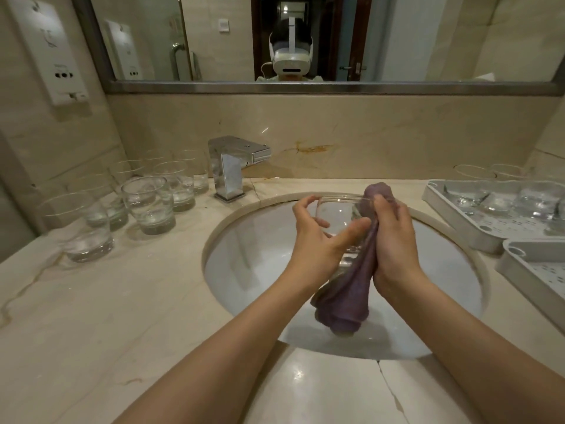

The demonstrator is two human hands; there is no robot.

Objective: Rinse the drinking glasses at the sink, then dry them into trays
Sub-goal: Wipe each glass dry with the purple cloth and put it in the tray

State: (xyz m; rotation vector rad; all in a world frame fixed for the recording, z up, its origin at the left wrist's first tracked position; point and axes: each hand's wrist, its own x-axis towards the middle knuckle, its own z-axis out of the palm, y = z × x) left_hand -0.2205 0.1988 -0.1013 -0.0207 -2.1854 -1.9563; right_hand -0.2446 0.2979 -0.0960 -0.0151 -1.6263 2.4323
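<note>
Head view, glass (333, 215) between left-hand fingers (301, 206)

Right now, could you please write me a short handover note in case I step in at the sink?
Left hand holds a glass over the sink. Right hand grips a purple cloth, wiping that glass.
Done: a few glasses in the far tray on the right.
Left: finish this glass and tray it; glasses by the tap still wait. Near tray shows no glasses.

A dull purple cloth (345, 289) hangs over the white sink (244, 270), set in veined cream marble counter (122, 316).
</note>
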